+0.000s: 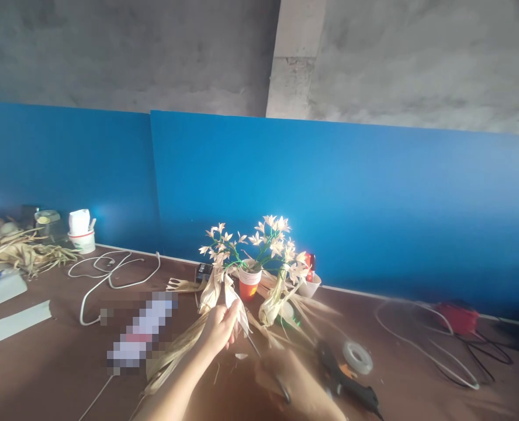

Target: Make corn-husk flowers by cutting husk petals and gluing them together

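My left hand point(220, 327) is closed on a pale strip of corn husk point(237, 301), which sticks up from the fingers and hangs beside them. My right hand point(292, 377), smeared by motion, is wrapped round scissors point(280, 386); a dark curved handle and a thin blade near the husk show. Just beyond the hands, green-stemmed husk flowers point(277, 245) stand in a stack of paper cups point(248, 283). Bundles of dried husk point(270, 304) lie around the cups. A small pale scrap point(241, 355) rests on the table between my hands.
A black glue gun point(349, 377) and a roll of clear tape point(358, 358) lie right of my right hand. White cables point(110, 272) loop at the left, by a husk heap point(27, 251). A red box-like thing point(459, 317) sits far right, before the blue partition point(329, 193).
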### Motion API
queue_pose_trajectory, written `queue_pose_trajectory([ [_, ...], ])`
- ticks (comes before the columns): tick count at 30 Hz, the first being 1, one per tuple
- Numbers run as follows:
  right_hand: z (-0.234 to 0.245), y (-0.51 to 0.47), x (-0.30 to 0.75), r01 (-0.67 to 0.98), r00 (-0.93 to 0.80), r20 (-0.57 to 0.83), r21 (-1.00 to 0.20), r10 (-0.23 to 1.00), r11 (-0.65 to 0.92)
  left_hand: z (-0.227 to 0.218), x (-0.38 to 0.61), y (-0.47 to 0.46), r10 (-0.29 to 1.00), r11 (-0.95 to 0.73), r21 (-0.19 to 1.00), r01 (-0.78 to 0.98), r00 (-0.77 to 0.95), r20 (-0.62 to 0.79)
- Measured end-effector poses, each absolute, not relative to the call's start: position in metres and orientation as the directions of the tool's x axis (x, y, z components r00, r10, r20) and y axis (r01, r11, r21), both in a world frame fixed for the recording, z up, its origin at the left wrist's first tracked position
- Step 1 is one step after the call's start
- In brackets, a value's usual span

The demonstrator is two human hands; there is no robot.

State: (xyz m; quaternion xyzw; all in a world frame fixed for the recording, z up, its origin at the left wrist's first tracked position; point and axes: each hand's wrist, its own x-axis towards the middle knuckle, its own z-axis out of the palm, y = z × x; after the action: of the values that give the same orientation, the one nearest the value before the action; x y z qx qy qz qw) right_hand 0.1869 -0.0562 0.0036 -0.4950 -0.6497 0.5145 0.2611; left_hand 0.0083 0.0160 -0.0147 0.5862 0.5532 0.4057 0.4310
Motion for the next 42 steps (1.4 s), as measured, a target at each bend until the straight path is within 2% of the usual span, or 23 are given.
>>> queue_pose_trajectory([
  [7, 0.008, -0.057, 0.188, 0.360, -0.417, -0.109, -0.931, 0.902, 0.054, -0.011, 0.009, 0.016, 0.998, -0.004, 0.961, 0.275, 0.059, -0.013],
  [21, 0.011, -0.057, 0.189, 0.376, -0.393, -0.116, -0.926, 0.912, 0.045, -0.013, 0.008, 0.017, 0.997, -0.022, 0.963, 0.267, 0.079, 0.001],
  [28, 0.015, -0.058, 0.188, 0.369, -0.409, -0.080, -0.926, 0.909, 0.085, -0.024, 0.008, 0.024, 1.000, -0.025, 0.974, 0.225, 0.008, 0.023],
  [36, 0.013, -0.056, 0.190, 0.387, -0.424, -0.039, -0.911, 0.905, 0.142, -0.021, 0.009, 0.021, 1.000, -0.008, 0.976, 0.220, 0.002, 0.008],
  [42, 0.009, -0.055, 0.192, 0.371, -0.425, -0.070, -0.923, 0.902, 0.103, -0.023, 0.010, 0.022, 1.000, 0.004, 0.980, 0.201, 0.006, -0.006],
])
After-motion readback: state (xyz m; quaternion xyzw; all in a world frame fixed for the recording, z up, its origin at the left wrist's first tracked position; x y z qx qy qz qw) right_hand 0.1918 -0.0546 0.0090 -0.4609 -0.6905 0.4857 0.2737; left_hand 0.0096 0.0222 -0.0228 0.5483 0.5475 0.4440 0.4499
